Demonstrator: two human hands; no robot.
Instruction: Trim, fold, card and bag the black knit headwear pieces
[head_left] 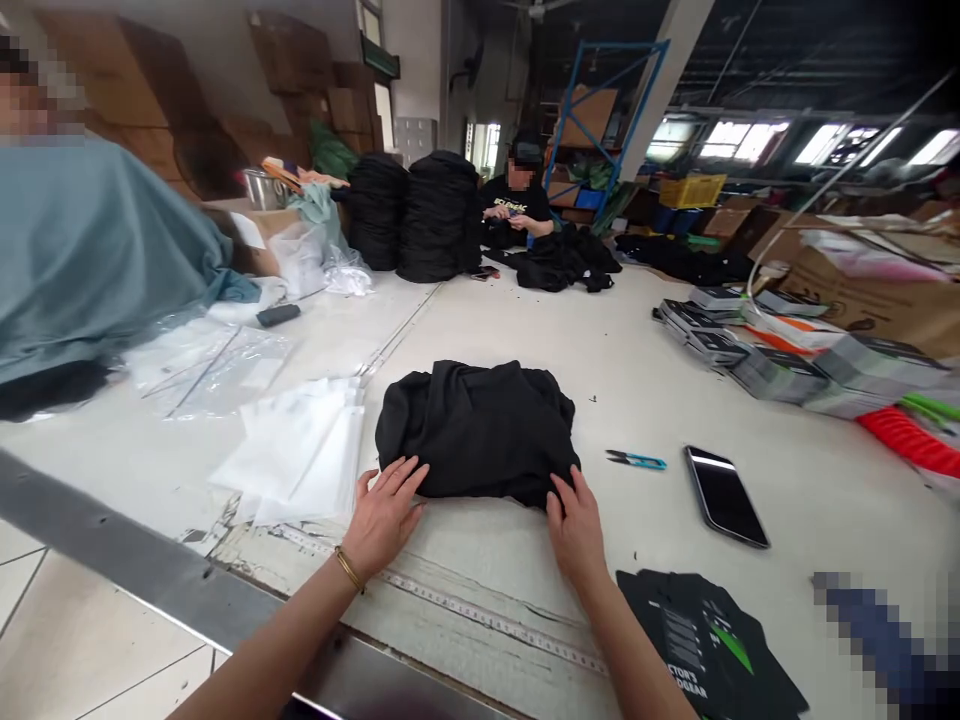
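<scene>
A folded bundle of black cloth [480,430] lies on the table straight in front of me. My left hand [386,515] rests at its near left corner, fingers stretched out over the fabric and the thumb apart. At the near right corner, my right hand [576,525] touches the cloth with its fingers extended. To the left is a stack of white translucent bags [300,450]. Small blue thread snips [636,460] and a dark smartphone [726,497] lie on the right. Black printed cards [705,640] are beside my right forearm.
A measuring tape [480,607] runs along the near table edge. Stacks of small printed boxes [780,370] stand at right. Tall black cloth piles [437,215] rise at the far end, where a person [517,200] sits handling something. Another person in a blue-grey top [97,240] is at left.
</scene>
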